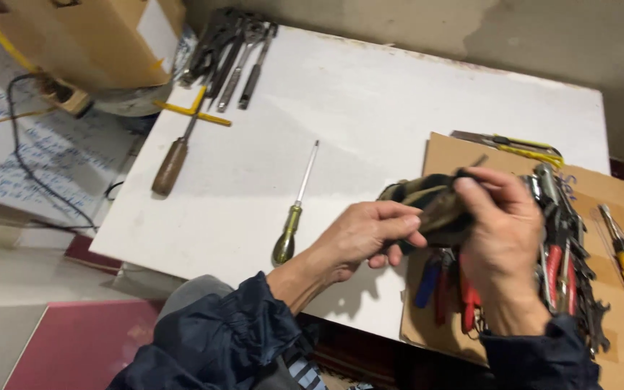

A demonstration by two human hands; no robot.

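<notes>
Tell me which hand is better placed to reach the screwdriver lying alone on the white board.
Left, probably. The left hand is nearer the green-handled screwdriver, with bare white board between them. The right hand is over the pile of pliers. Both hands hold a dark cloth.

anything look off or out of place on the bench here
Mostly tidy. The cardboard sheet under the tool pile lies askew and overhangs the white table at its near edge. Both hands, left and right, hold a dark cloth.
</notes>
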